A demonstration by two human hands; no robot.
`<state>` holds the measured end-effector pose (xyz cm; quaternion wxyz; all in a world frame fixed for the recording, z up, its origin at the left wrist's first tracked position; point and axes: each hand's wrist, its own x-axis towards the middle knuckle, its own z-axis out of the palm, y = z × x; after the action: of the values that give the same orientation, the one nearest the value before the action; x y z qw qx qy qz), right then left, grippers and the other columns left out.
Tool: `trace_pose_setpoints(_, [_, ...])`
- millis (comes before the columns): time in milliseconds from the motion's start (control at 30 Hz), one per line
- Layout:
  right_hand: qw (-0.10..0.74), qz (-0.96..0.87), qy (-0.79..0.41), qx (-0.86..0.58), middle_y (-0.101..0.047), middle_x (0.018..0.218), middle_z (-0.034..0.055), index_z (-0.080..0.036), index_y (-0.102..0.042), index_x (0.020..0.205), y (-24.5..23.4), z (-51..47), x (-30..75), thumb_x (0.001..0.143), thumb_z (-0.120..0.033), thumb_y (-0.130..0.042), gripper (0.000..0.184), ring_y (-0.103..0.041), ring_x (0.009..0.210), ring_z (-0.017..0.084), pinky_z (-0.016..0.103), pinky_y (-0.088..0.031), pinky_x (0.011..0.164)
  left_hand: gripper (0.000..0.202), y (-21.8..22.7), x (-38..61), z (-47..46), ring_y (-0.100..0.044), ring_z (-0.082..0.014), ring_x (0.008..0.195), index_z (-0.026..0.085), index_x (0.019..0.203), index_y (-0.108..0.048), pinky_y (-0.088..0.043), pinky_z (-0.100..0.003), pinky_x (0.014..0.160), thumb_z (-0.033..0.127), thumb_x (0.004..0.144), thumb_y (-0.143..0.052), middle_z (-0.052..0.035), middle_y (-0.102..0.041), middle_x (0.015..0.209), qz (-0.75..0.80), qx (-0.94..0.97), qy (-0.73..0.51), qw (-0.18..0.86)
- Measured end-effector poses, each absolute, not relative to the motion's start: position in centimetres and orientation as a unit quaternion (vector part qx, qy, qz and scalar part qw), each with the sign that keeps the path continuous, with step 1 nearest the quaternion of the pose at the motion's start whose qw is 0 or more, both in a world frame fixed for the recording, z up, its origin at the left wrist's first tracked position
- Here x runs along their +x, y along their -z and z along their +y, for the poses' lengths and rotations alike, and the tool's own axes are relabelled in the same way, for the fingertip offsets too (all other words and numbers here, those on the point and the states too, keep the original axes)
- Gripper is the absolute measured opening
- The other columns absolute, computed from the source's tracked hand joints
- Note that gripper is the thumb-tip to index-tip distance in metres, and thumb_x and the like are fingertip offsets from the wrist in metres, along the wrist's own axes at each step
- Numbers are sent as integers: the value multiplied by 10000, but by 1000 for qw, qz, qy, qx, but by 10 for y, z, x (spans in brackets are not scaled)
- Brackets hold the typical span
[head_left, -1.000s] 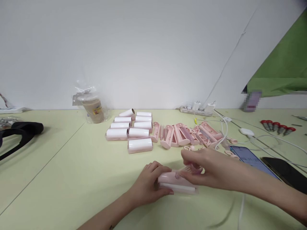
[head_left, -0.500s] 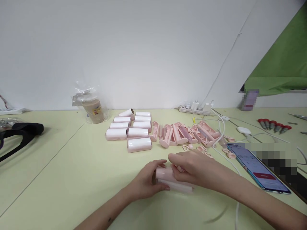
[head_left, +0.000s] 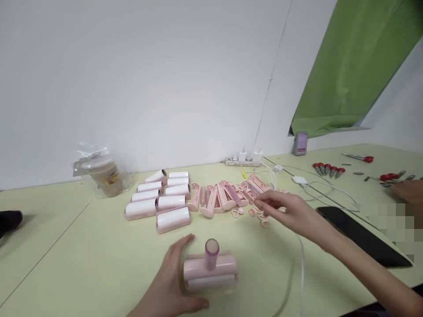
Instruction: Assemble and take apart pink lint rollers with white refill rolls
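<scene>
A pink lint roller (head_left: pixel 224 267) with a white paper roll lies on the table in front of me, slightly blurred. Its short translucent purple-pink handle (head_left: pixel 211 257) points up. My left hand (head_left: pixel 168 279) is at the roller's left end, thumb and fingers spread around it with gaps showing. Over the right part of the pile of pink roller parts (head_left: pixel 226 196), my right hand (head_left: pixel 287 211) has thumb and fingertips pinched together. What they grip, if anything, is too small to make out. Small pink caps and heart-shaped rings (head_left: pixel 235 213) lie just left of that hand.
Several white-roll pieces in pink holders (head_left: pixel 173 218) stand in rows at left centre. A bagged drink cup (head_left: pixel 110 180) and a power strip (head_left: pixel 243 162) sit by the wall. At right lie a dark phone (head_left: pixel 360 237), a white cable (head_left: pixel 302 259) and red-topped tools (head_left: pixel 327 169).
My right hand has left the lint roller and reached to the parts pile. The roller now shows an upright handle, and my left fingers have spread. The view has swung right.
</scene>
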<state>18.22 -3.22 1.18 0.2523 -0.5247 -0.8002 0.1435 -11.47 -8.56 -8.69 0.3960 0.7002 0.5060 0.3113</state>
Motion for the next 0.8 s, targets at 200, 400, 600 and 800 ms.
trace_pose_setpoints(200, [83, -803, 120, -578, -606, 781, 101, -163, -643, 638, 27, 11, 196, 767, -243, -507, 203, -582, 744, 240, 320, -419, 611, 847, 25, -85, -63, -296, -278, 1224, 307, 1206, -362, -258, -408, 996, 242, 469, -775, -48, -368, 1323, 408, 721, -333, 450])
trace_pose_setpoints(400, [96, -835, 158, -518, -608, 922, 137, -150, -650, 819, 60, 23, 170, 726, -254, -567, 162, -548, 896, 282, 369, -410, 729, 300, 40, -43, -56, -391, -58, 363, 181, 574, -424, -290, -172, 378, 409, 696, -575, 66, -433, 406, 338, 607, -352, 627])
trace_pose_setpoints(600, [95, -867, 139, -468, -658, 823, 115, -148, -604, 907, 83, 29, 169, 752, -66, -461, 226, -592, 791, 258, 377, -420, 683, 403, 52, -35, -59, -207, -22, 307, 209, 411, -260, -140, -184, 332, 277, 665, -566, 110, -225, 311, 407, 591, -374, 588])
trace_pose_setpoints(800, [135, -863, 78, -481, -631, 843, 117, -158, -559, 729, 78, 13, 181, 755, -100, -439, 136, -594, 743, 240, 351, -446, 608, 344, 55, -32, -58, -194, -26, 337, 205, 411, -232, -144, -203, 370, 115, 649, -463, 106, -201, 347, 429, 600, -390, 551])
